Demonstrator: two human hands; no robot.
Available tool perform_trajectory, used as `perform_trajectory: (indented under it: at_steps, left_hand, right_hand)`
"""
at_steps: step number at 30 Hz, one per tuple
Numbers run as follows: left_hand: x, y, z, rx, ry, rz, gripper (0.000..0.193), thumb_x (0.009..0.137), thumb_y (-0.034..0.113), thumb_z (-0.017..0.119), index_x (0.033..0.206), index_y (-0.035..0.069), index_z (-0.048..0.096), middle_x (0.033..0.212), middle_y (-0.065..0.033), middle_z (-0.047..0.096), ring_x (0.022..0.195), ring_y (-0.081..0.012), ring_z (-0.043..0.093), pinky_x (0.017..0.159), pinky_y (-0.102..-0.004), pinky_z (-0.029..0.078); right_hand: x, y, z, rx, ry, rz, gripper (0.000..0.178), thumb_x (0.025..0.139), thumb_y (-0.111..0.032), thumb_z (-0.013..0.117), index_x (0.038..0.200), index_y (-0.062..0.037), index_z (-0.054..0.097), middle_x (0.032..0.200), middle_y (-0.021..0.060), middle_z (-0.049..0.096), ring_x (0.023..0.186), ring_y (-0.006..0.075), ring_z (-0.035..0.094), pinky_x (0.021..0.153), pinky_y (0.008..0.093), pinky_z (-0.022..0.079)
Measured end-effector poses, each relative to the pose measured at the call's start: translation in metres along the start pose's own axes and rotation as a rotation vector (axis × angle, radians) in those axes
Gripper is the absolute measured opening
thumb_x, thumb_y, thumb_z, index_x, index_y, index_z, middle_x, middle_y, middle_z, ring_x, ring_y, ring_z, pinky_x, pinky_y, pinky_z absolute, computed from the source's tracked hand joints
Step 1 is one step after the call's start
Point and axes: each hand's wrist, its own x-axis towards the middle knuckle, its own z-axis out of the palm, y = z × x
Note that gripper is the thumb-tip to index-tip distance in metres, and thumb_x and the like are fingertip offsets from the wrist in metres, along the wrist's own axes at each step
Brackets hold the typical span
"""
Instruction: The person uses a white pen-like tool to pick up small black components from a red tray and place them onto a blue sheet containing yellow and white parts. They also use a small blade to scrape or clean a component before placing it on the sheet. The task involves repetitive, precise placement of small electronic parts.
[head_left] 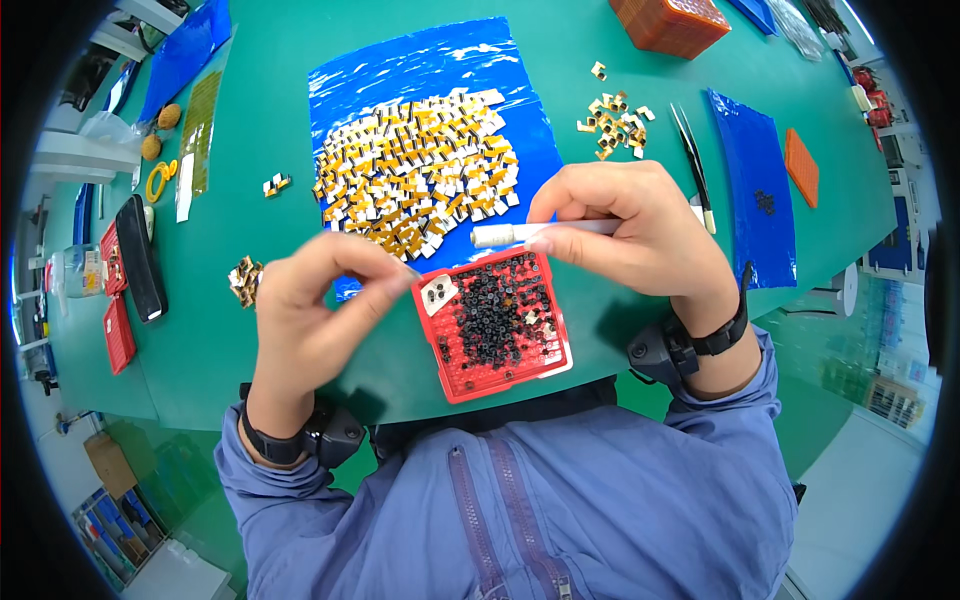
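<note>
My right hand [630,225] is closed round a white pen-shaped tool [495,236], which lies level with its blunt end toward the left. The thumb and index finger of my left hand [325,310] are pinched together at the tray's upper left corner; what is between them is too small to make out. Below and between both hands sits a shallow red tray [452,376] with many small black ring-like parts [492,320] heaped in it. A small white piece [438,293] bearing a few black parts lies in its upper left corner.
Beyond the tray, a blue sheet [420,65] carries a big pile of white-and-yellow pieces [415,165]. Gold pieces [618,125], black tweezers [692,155] and another blue sheet [745,190] are to the right. At left lie a black case [140,258] and yellow scissors [160,180].
</note>
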Motion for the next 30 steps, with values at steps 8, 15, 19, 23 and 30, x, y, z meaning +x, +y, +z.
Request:
perform_trajectory:
  at_steps: [8, 15, 19, 23, 30]
  left_hand:
    - [0.02, -0.012, 0.005, 0.386, -0.066, 0.109, 0.007, 0.076, 0.002, 0.067, 0.079, 0.001, 0.06, 0.084, -0.0071, 0.059, 0.082, -0.0196, 0.055, 0.073, -0.0297, 0.043]
    - [0.024, -0.012, 0.023, 0.531, -0.061, 0.118, 0.01, 0.074, 0.011, 0.071, 0.078, 0.006, 0.063, 0.095, -0.009, 0.053, 0.095, -0.026, 0.049, 0.083, -0.0369, 0.038]
    - [0.025, -0.008, 0.034, 0.654, -0.063, 0.186, 0.011, 0.074, 0.011, 0.071, 0.079, 0.005, 0.063, 0.096, -0.0087, 0.051, 0.096, -0.0255, 0.047, 0.084, -0.0357, 0.037]
    - [0.023, -0.007, 0.033, 0.682, -0.045, 0.162, 0.01, 0.073, 0.012, 0.071, 0.078, 0.007, 0.064, 0.094, -0.0088, 0.05, 0.096, -0.0268, 0.046, 0.085, -0.0374, 0.036]
    - [0.024, -0.015, 0.031, 0.737, -0.013, 0.153, 0.014, 0.073, 0.012, 0.071, 0.081, 0.006, 0.061, 0.09, -0.0089, 0.048, 0.091, -0.0264, 0.045, 0.082, -0.0371, 0.036]
  right_hand:
    - [0.003, 0.006, 0.002, -0.017, 0.095, -0.024, 0.017, 0.082, -0.02, 0.068, 0.077, -0.0056, 0.062, 0.051, -0.0002, 0.047, 0.046, 0.0067, 0.041, 0.042, 0.0246, 0.03]
    - [0.005, 0.016, 0.006, 0.032, 0.057, -0.036, 0.011, 0.083, -0.013, 0.068, 0.084, -0.0034, 0.064, 0.055, -0.0053, 0.045, 0.05, 0.0012, 0.036, 0.043, 0.0204, 0.025]
    - [0.006, 0.014, 0.001, -0.005, 0.072, 0.004, 0.02, 0.082, -0.024, 0.066, 0.079, -0.0052, 0.063, 0.054, 0.0033, 0.052, 0.048, 0.0109, 0.047, 0.046, 0.0275, 0.037]
    - [0.005, 0.013, 0.0, -0.002, 0.085, -0.013, 0.015, 0.083, -0.018, 0.067, 0.084, -0.0029, 0.064, 0.056, -0.0003, 0.049, 0.05, 0.0062, 0.042, 0.044, 0.024, 0.033]
    - [0.006, 0.014, 0.0, -0.022, 0.112, -0.062, 0.02, 0.082, -0.024, 0.066, 0.078, -0.0042, 0.063, 0.054, 0.0067, 0.052, 0.046, 0.0152, 0.048, 0.045, 0.0291, 0.037]
